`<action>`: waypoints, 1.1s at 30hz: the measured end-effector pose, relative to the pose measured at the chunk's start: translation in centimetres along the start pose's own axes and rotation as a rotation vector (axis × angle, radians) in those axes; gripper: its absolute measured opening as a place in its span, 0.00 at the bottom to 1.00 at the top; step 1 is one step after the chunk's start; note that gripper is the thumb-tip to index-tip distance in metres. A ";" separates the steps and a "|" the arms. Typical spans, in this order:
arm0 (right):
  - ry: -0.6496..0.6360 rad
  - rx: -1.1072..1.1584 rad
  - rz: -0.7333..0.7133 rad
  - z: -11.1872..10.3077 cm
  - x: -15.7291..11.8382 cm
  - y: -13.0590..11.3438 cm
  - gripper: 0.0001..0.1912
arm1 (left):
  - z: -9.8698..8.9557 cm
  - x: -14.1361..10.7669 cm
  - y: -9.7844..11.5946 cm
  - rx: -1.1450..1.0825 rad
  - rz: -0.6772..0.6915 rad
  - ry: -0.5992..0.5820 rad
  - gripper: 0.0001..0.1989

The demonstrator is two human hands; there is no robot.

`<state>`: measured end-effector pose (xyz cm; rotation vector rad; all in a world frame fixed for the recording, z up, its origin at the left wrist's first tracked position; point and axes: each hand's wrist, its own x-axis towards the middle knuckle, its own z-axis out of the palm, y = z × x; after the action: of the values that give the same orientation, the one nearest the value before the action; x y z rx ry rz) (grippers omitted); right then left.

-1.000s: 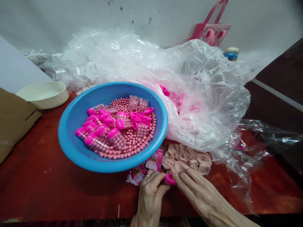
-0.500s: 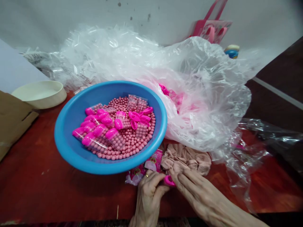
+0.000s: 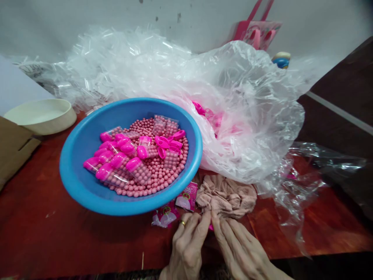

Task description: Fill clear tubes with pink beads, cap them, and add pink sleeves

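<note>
A pale, dark-spotted wall [image 3: 204, 17] backs the reddish table [image 3: 87, 241].

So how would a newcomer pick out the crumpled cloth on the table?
Start at the big blue basin of pink beads on the red table. Right of its near edge, beyond the left hand and right hand, lies the cloth. It is matt, wrinkled and dusty pink, unlike the shiny clear bag behind it and printed packets to its left.

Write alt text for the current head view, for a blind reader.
A person's left hand and right hand meet at a mostly hidden pink piece over a red table. Ahead lies a crumpled beige cloth; left of it, a round blue plastic basin holds pink beads and clear pink-capped tubes.
</note>
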<state>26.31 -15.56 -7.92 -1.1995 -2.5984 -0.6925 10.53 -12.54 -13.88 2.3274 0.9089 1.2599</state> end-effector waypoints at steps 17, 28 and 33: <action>0.004 0.794 0.655 1.9 -1.1 0.1 0.20 | -0.7 1.2 0.7 -0.262 -0.540 -0.065 0.16; 0.160 0.939 0.825 -0.7 -0.2 1.6 0.20 | -1.2 0.9 0.9 -0.354 -0.515 -0.131 0.12; 0.253 0.523 0.328 0.5 2.3 1.2 0.14 | -1.0 1.1 1.0 -0.198 -0.288 -0.095 0.13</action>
<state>25.71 -13.08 -7.15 -1.2212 -2.1112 -0.0784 10.48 -12.56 -12.07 2.0018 0.9957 1.0594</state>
